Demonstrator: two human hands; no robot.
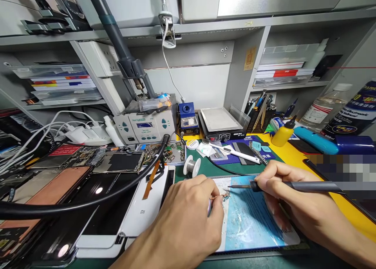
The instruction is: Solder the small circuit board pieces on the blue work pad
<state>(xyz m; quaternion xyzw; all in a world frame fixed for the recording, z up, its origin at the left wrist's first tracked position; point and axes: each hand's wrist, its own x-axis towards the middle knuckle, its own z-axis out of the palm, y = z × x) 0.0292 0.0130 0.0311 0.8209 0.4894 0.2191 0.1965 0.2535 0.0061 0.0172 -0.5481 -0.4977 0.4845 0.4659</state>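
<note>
"QUICK" and "LEAD FREE" can be read on the grey station (147,125) at the back of the bench, and an "MI" logo is borne by the white phone back (141,206) on the left. "600ml" is printed on the dark blue can (351,108) at the far right, while the finer print on the blue sheet (249,222) is too small to be read. The left hand (190,212) is laid over the left part of that sheet, back upward, with its fingers curled; a thin coppery strand (215,197) is pinched between thumb and forefinger. By the right hand (289,194), a soldering iron (311,186) is gripped like a pen, the fingers closed about its handle and the shaft held nearly level, pointing left. Its tip is held close to a small coppery tangle (226,196), which is seen just beyond the left fingertips, on the sheet; whether the two are touching cannot be told. Pens and tweezers are held upright in the black mesh holder (258,122). Clear liquid is contained in the white-capped bottle (326,106), beside the can. Circuit boards are spread in a shallow tray (182,153), and silvery wire is wound on the white spool (185,168).
</note>
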